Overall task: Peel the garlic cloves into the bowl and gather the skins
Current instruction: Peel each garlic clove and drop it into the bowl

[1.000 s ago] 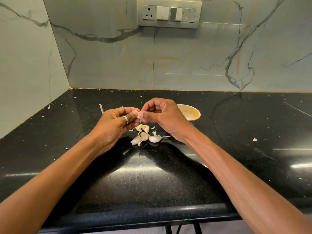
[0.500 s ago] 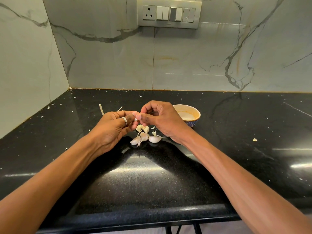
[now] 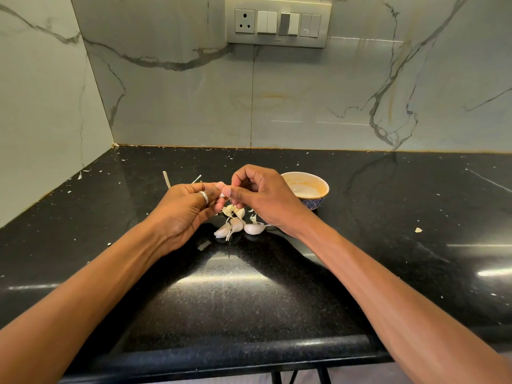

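Crockery is limited to one small bowl (image 3: 322, 182), set right of centre in the frame, just behind the right hand (image 3: 267, 199) and partly hidden by it. Its outer wall is patterned in blue and its inside is orange-tan near the rim and pale at the bottom. Whether any peeled garlic lies in it cannot be told.

At the centre of the frame a single garlic clove (image 3: 222, 194) is pinched between the fingertips of both hands and held above the counter. The left hand (image 3: 191, 210) is curled, with a ring (image 3: 204, 196) worn on one finger, and its thumb and forefinger are closed on the clove. The right hand is curled likewise, its thumb tip pressed against the clove from the other side. Both forearms are stretched in from the lower corners.

Directly below the hands, a small cluster of unpeeled cloves (image 3: 237, 224) is laid on the black countertop (image 3: 249, 295), with pale scraps of skin (image 3: 228, 209) mixed in at its upper edge. A thin strip of skin (image 3: 166, 179) is seen just above and left of the left hand, and a lone scrap (image 3: 418, 230) lies well apart at the right. Tiny white flecks are scattered over the glossy, speckled stone, mostly toward the back.

The counter is bounded by grey-veined marble walls (image 3: 332, 101) at the back and on the left. A switch panel (image 3: 278, 22) with a socket is mounted at the top centre.
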Demonstrator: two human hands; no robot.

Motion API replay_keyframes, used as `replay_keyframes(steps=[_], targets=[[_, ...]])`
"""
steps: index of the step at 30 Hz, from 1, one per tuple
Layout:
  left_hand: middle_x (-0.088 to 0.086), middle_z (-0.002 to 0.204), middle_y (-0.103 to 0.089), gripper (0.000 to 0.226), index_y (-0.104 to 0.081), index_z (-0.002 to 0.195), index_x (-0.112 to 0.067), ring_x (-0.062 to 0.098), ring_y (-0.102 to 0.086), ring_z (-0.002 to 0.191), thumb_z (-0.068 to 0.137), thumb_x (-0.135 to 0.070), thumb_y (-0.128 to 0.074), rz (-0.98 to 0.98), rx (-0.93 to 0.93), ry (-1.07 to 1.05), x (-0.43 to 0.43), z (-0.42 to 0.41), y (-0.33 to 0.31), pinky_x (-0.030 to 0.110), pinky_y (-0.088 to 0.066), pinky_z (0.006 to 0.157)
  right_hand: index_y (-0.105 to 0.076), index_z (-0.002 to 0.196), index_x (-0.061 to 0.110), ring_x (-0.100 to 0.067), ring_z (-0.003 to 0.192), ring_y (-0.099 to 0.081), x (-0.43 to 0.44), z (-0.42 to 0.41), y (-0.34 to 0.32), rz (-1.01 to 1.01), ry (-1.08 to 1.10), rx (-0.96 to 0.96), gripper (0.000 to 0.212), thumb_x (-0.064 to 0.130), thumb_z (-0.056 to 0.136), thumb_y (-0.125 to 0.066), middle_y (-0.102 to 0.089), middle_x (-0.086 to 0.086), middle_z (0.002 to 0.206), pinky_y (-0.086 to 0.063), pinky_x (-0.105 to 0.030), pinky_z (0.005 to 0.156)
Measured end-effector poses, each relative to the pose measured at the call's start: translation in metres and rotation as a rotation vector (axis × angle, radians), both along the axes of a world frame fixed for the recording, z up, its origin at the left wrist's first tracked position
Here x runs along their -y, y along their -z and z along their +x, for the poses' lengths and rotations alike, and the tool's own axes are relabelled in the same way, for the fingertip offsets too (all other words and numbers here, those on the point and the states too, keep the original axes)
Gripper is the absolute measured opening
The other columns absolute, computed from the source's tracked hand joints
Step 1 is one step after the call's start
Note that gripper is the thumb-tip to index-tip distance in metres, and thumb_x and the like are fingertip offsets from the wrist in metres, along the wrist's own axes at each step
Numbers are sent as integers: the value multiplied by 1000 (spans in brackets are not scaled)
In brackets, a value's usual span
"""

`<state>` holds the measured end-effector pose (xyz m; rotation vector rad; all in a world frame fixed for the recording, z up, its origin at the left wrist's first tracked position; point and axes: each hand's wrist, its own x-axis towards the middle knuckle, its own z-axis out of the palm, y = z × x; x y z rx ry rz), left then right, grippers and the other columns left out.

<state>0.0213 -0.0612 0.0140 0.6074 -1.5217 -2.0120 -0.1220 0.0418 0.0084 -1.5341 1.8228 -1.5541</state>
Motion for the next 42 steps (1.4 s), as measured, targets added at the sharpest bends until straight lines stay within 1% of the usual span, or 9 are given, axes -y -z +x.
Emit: replay_keyframes(steps=[10,15,20,26,28,32,33,38,42], targets=[[9,75,-70,14,-70,97,2,8,-64,63,96,4,-56,11,-3,-12,-2,-1,-1,15,-58,64,-67,88,17,-17,69,-68,-1,2,-1,30,35,-16,13,20,90,-79,-73,-5,76,-61,-53,80],[12,81,-70,13,-70,99,4,9,-64,66,96,4,-57,12,9,-25,-1,-1,0,16,-59,66,-63,88,20,-13,66,-69,-1,4,-1,81,60,-117,13,26,94,-73,-74,-2,77,-61,-48,79],[14,85,-69,13,-69,99,5,8,-65,65,96,5,-57,7,11,-17,-2,-1,0,15,-59,64,-64,89,21,-22,75,-74,0,4,0,77,59,-112,11,24,94,-74,-74,-2,81,-61,-52,78],[13,82,-71,10,-70,96,3,8,-67,63,93,3,-61,39,-9,-45,-3,-2,-1,15,-59,64,-66,89,21,-24,75,-73,-1,5,0,64,58,-102,11,20,91,-77,-74,-2,80,-62,-49,77],[13,83,-71,10,-70,97,3,8,-67,64,94,3,-61,40,-5,-44,-2,-2,-1,15,-59,63,-67,90,20,-21,73,-73,-1,4,-1,58,73,-129,9,19,92,-76,-74,-1,80,-62,-46,76],[10,81,-74,9,-71,96,0,8,-68,66,93,-4,-64,7,8,-2,-2,-2,0,16,-59,64,-64,89,24,-9,66,-69,-3,4,-3,75,83,-205,12,17,96,-70,-73,2,81,-57,-27,67],[9,81,-75,9,-72,95,-1,8,-68,67,92,-7,-65,-6,13,12,-2,-1,0,17,-59,65,-63,88,26,-9,66,-68,-3,3,-3,84,87,-225,14,17,97,-68,-73,2,82,-56,-26,66],[9,85,-76,13,-71,98,-3,10,-71,73,90,-11,-66,-29,31,53,-3,0,-1,19,-60,69,-61,89,27,-19,77,-70,-4,0,-3,103,102,-240,13,19,99,-63,-70,2,87,-60,-36,72],[12,91,-76,32,-72,108,-4,12,-73,79,80,-17,-70,-39,33,114,-4,2,-2,20,-61,70,-62,92,27,-19,84,-69,-3,-2,-3,105,111,-256,11,19,100,-61,-70,5,87,-58,-49,81]])
